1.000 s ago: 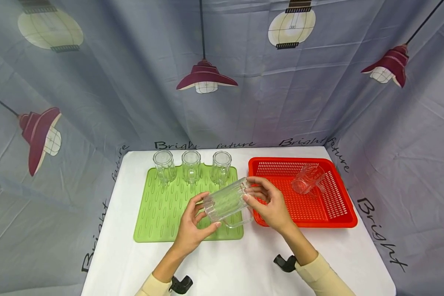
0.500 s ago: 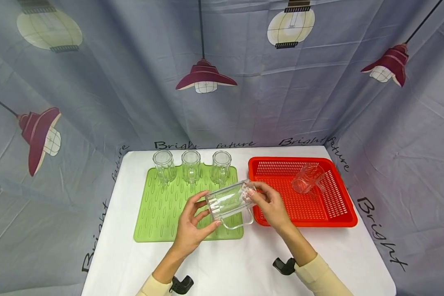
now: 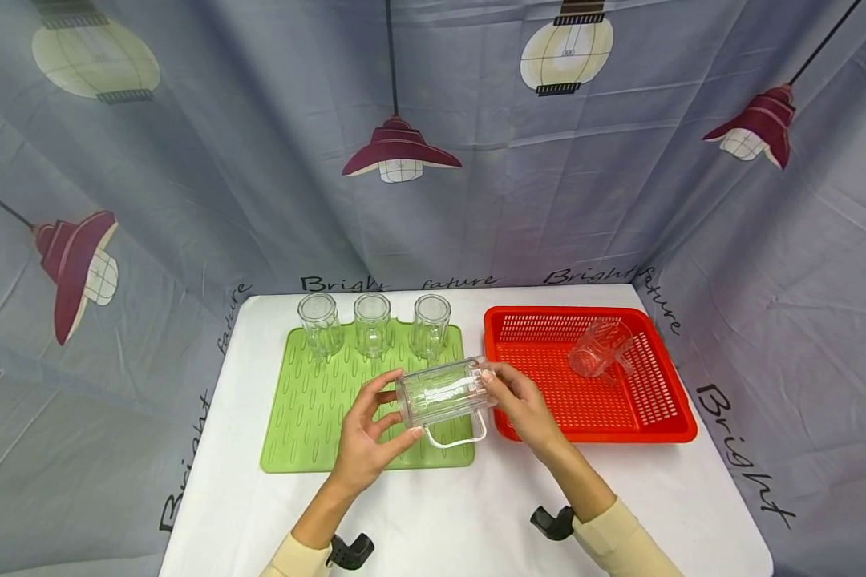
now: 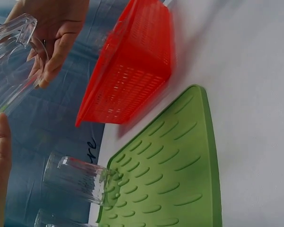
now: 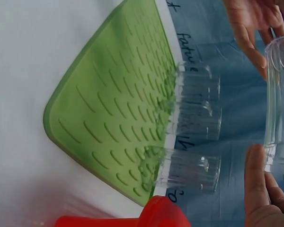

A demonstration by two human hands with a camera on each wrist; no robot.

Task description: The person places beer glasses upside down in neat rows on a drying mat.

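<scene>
A clear glass mug (image 3: 443, 393) lies sideways in the air between both hands, over the right part of the green drying mat (image 3: 310, 437). My left hand (image 3: 366, 437) grips its left end, thumb below and fingers above. My right hand (image 3: 523, 405) holds the right end between thumb and fingers. The mug's handle points down toward me. In the left wrist view the mug (image 4: 9, 61) shows at the left edge, with the right hand (image 4: 61, 38) beyond it. Three more glass mugs, among them the rightmost mug (image 3: 430, 327), stand in a row along the mat's back edge.
A red plastic basket (image 3: 664, 437) stands at the right of the white table (image 3: 505, 513), close to the mat. One glass mug (image 3: 600, 349) lies tilted inside it. A grey patterned curtain (image 3: 433, 224) hangs behind and at both sides.
The held mug has turned to lie more level, and its handle has swung a little. My right fingers have shifted on its right end. The other mugs and basket stay put.
</scene>
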